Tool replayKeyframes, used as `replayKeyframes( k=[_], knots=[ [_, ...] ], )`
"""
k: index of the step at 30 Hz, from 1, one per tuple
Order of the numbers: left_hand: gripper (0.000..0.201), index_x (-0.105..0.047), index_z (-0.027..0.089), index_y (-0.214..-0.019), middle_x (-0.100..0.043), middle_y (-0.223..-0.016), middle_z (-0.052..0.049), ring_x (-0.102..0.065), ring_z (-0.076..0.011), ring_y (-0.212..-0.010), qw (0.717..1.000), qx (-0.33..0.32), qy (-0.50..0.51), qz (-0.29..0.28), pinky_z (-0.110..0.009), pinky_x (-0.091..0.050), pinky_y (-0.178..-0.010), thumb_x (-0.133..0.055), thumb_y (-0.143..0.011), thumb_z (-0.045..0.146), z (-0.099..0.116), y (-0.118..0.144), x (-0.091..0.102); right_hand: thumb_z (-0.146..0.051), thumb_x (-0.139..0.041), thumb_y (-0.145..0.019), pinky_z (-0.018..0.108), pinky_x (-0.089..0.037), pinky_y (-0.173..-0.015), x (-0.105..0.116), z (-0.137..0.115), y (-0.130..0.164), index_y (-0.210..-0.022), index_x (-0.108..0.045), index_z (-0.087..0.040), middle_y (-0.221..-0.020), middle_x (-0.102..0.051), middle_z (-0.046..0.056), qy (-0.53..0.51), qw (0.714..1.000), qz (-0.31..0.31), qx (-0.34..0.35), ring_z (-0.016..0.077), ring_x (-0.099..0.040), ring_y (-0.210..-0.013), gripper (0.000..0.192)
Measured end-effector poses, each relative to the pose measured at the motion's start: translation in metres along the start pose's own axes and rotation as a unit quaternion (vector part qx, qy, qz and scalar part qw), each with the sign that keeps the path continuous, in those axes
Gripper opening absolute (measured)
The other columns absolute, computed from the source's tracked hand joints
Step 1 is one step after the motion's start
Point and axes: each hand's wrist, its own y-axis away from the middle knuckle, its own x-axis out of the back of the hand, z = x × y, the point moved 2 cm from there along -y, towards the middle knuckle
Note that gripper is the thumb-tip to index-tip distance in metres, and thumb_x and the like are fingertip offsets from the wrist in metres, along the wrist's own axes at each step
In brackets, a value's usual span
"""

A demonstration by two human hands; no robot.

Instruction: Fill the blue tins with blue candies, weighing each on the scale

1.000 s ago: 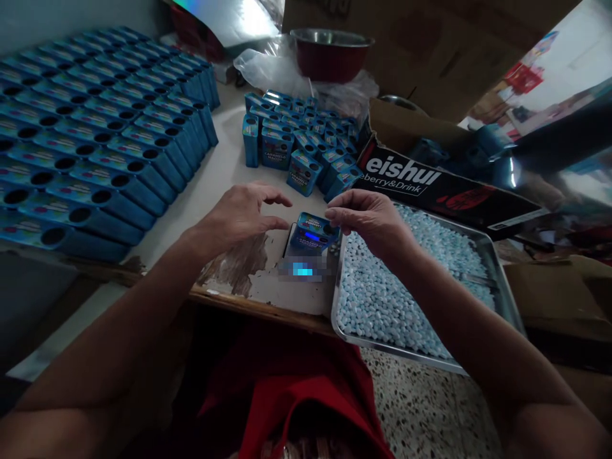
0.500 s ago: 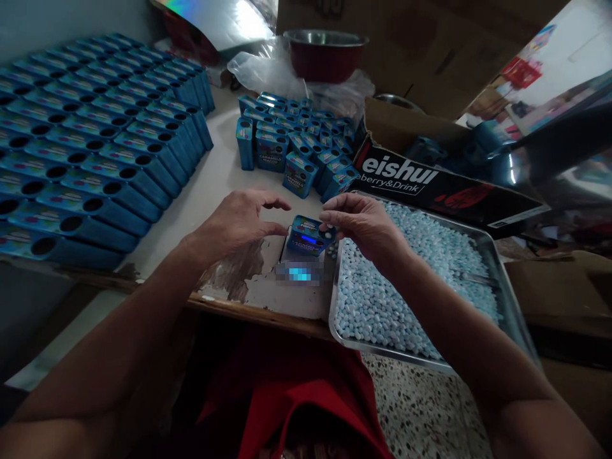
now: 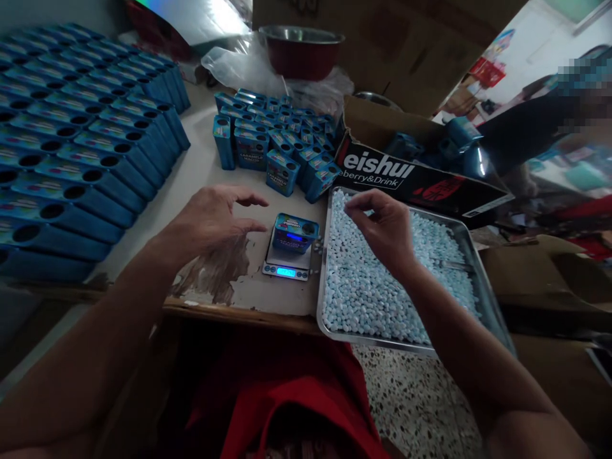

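A blue candy tin (image 3: 295, 234) with a dark round hole in its top stands on a small digital scale (image 3: 287, 262) with a lit blue display. To its left hovers my left hand (image 3: 215, 213), fingers and thumb spread apart, touching nothing. My right hand (image 3: 385, 226) is over the metal tray (image 3: 321, 299) of pale blue and white candies (image 3: 377, 306). Its thumb and fingertips are drawn together in a pinch; whatever may be between them is too small to make out. A few loose candies (image 3: 315, 245) lie between scale and tray.
Rows of blue tins (image 3: 81, 146) fill the table's left side. More tins (image 3: 282, 143) cluster behind the scale, near a red bowl (image 3: 301, 54) and plastic bag (image 3: 229, 70). A black carton (image 3: 411, 172) with tins borders the tray. A person's dark sleeve (image 3: 521, 118) shows at right.
My right hand has moved away from the tin's top, rightward over the candy tray. My left hand stays open beside the tin. The view has shifted slightly to the right.
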Motion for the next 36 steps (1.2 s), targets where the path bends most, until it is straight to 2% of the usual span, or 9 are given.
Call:
replayKeyframes(
  k=[2,4,7,14,18,23,28,32,36],
  knots=[
    [0.041,-0.082,0.027,-0.120,-0.078,-0.117,-0.002,-0.068,-0.0223,-0.103,1.000,-0.002,0.000,0.014,-0.033,-0.052,-0.094,-0.089,-0.082,0.043,-0.003,0.001,0.003,-0.034,-0.070,-0.100,0.039,-0.059,-0.080,0.006,0.023,0.020,-0.103,-0.078,-0.021,-0.105,-0.080,0.008,0.111,0.986,-0.122,-0.029,0.0246,-0.074,-0.091,0.015],
    [0.041,-0.082,0.027,-0.120,-0.078,-0.115,-0.002,-0.068,-0.0224,-0.102,1.000,-0.006,0.005,0.018,-0.034,-0.052,-0.094,-0.089,-0.083,0.044,-0.002,0.000,0.004,-0.042,-0.075,-0.098,0.048,-0.059,-0.094,0.003,0.041,0.045,-0.128,-0.072,-0.019,-0.131,-0.075,0.016,0.203,0.948,-0.244,-0.029,0.0324,-0.071,-0.115,0.038],
    [0.042,-0.082,0.025,-0.120,-0.079,-0.115,-0.004,-0.069,-0.0227,-0.102,1.000,-0.015,0.021,0.011,-0.035,-0.052,-0.096,-0.087,-0.084,0.045,0.007,-0.002,0.002,-0.048,-0.065,-0.104,0.057,-0.050,-0.112,-0.009,0.047,0.074,-0.153,-0.054,-0.015,-0.158,-0.057,0.023,0.287,0.906,-0.310,0.031,0.0394,-0.056,-0.139,0.060],
    [0.045,-0.082,0.023,-0.121,-0.080,-0.117,-0.006,-0.070,-0.0245,-0.108,1.000,0.003,0.010,-0.001,-0.036,-0.052,-0.094,-0.085,-0.084,0.049,0.004,0.003,0.002,-0.042,-0.056,-0.110,0.042,-0.053,-0.092,0.014,0.047,0.069,-0.114,-0.073,-0.020,-0.109,-0.074,0.012,0.250,0.875,-0.411,0.055,0.0293,-0.068,-0.103,0.028],
    [0.046,-0.082,0.024,-0.123,-0.079,-0.117,-0.006,-0.071,-0.0259,-0.111,1.000,0.007,0.003,-0.011,-0.037,-0.051,-0.095,-0.083,-0.085,0.051,-0.004,0.006,0.005,-0.032,-0.061,-0.105,0.036,-0.053,-0.086,0.035,0.059,0.055,-0.111,-0.076,-0.024,-0.109,-0.079,0.007,0.141,0.916,-0.375,0.003,0.0242,-0.073,-0.097,0.019],
    [0.047,-0.082,0.023,-0.122,-0.079,-0.116,-0.007,-0.070,-0.0240,-0.109,1.000,0.001,0.029,-0.008,-0.035,-0.054,-0.096,-0.085,-0.083,0.048,0.010,-0.003,0.003,-0.031,-0.070,-0.094,0.034,-0.049,-0.077,0.035,0.060,0.051,-0.100,-0.077,-0.023,-0.097,-0.080,0.005,0.093,0.947,-0.300,-0.061,0.0224,-0.072,-0.085,0.013],
    [0.054,-0.081,0.022,-0.125,-0.079,-0.113,-0.008,-0.071,-0.0245,-0.106,0.999,0.017,0.045,-0.026,-0.034,-0.055,-0.093,-0.085,-0.078,0.049,0.008,-0.010,0.002,-0.042,-0.067,-0.094,0.031,-0.045,-0.068,0.032,0.054,0.042,-0.093,-0.075,-0.020,-0.084,-0.074,0.004,0.052,0.938,-0.313,-0.139,0.0188,-0.063,-0.073,0.023],
    [0.059,-0.079,0.024,-0.128,-0.080,-0.114,-0.008,-0.072,-0.0270,-0.107,0.997,0.032,0.040,-0.056,-0.035,-0.057,-0.093,-0.083,-0.076,0.052,-0.005,-0.011,0.001,-0.048,-0.075,-0.090,0.028,-0.037,-0.057,0.031,0.038,0.019,-0.097,-0.072,-0.018,-0.075,-0.064,0.000,-0.100,0.927,-0.286,-0.220,0.0133,-0.050,-0.062,0.031],
    [0.063,-0.076,0.024,-0.131,-0.079,-0.119,-0.009,-0.074,-0.0283,-0.107,0.994,0.037,0.059,-0.085,-0.036,-0.059,-0.090,-0.083,-0.077,0.056,-0.019,-0.013,0.000,-0.044,-0.076,-0.092,0.027,-0.036,-0.058,0.017,-0.004,-0.017,-0.103,-0.074,-0.019,-0.073,-0.060,-0.003,-0.148,0.929,-0.310,-0.139,0.0121,-0.049,-0.062,0.027]
  ],
)
